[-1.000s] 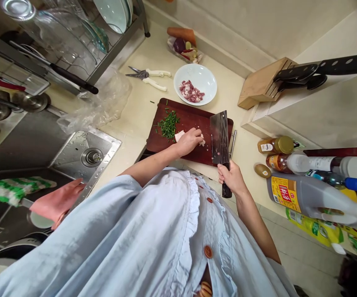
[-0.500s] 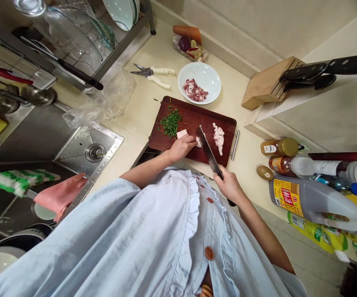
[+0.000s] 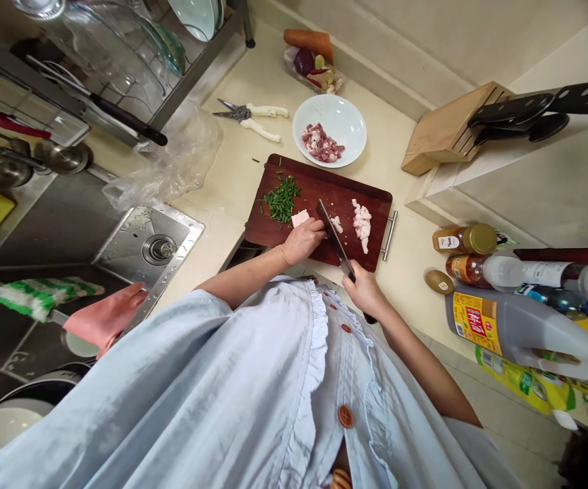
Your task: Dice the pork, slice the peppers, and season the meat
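My right hand [image 3: 366,288] is wrapped round the handle of a kitchen knife [image 3: 335,238]. Its blade slants across the brown cutting board [image 3: 319,182], right beside the fingertips of my left hand [image 3: 305,241]. Those left fingers are curled down on a piece of pale fatty meat, which they mostly hide. Another pale slab of fat [image 3: 300,218] lies just behind the left knuckles. Right of the blade sits a small cut bit of fat [image 3: 336,223], then a longer heap of chopped fat [image 3: 362,225]. Chopped green chives [image 3: 282,200] lie on the board's left part.
Behind the board stand a white bowl [image 3: 352,125] of cut meat, open kitchen shears [image 3: 248,115] and vegetables [image 3: 310,58]. A knife block [image 3: 439,136] and several bottles [image 3: 518,333] line the right side. The sink [image 3: 121,238] and a crumpled plastic bag [image 3: 176,163] are left.
The knife and my right hand have shifted left, toward my left fingers. A small bit of fat now lies apart on the blade's right side. My left hand has hardly moved.
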The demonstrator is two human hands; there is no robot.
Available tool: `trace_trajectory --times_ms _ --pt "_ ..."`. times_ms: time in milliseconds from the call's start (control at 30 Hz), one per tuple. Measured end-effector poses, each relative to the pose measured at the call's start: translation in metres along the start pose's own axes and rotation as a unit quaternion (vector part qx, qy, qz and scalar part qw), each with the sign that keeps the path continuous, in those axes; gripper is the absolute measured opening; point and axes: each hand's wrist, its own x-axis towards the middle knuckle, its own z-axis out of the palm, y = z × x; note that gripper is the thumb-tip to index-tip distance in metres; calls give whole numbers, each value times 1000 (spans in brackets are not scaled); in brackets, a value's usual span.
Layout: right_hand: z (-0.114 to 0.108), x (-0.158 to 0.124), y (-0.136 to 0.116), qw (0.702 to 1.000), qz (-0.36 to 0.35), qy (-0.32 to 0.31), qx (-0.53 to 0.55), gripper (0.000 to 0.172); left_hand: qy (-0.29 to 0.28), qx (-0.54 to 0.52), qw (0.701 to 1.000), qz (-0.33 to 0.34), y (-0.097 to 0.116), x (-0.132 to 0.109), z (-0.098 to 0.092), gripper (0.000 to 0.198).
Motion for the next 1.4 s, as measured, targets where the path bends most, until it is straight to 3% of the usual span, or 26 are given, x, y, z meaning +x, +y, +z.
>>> trace_trajectory --times_ms 167,333,500,600,667,733,900,1067,1167,1267,1333,1400 --pt "1 -8 12 1000 -8 -5 20 31 6 41 999 18 2 -2 -2 33" --pt "3 -22 30 995 -3 3 101 21 -14 80 997 -13 8 -3 -3 27" --pt "0 -15 23 953 58 -15 299 22 -16 46 996 -77 22 11 -9 23" --pt "-12 -26 21 927 72 16 369 26 20 -28 995 -98 32 29 -14 17" --pt "-20 -34 21 919 72 41 386 28 14 -54 995 -78 33 39 -20 15" --pt "-25 -39 21 916 71 53 392 29 -26 -33 998 -47 28 47 -28 17" --pt "-19 -43 23 912 75 52 400 29 -168 110 980 -10 12 62 -41 61" --pt "-13 -48 28 908 85 58 407 32 -231 151 961 34 23 70 -29 31" --pt "-14 -51 32 906 86 77 406 34 -215 137 967 2 32 74 -22 22" --pt "-15 -52 35 899 94 100 416 29 -130 84 988 -23 36 85 -22 20" --pt "-16 -51 35 893 99 110 426 26 -86 37 996 3 37 94 -24 30" --pt "-17 -51 35 891 99 115 427 26 -95 6 994 43 36 101 -29 43"
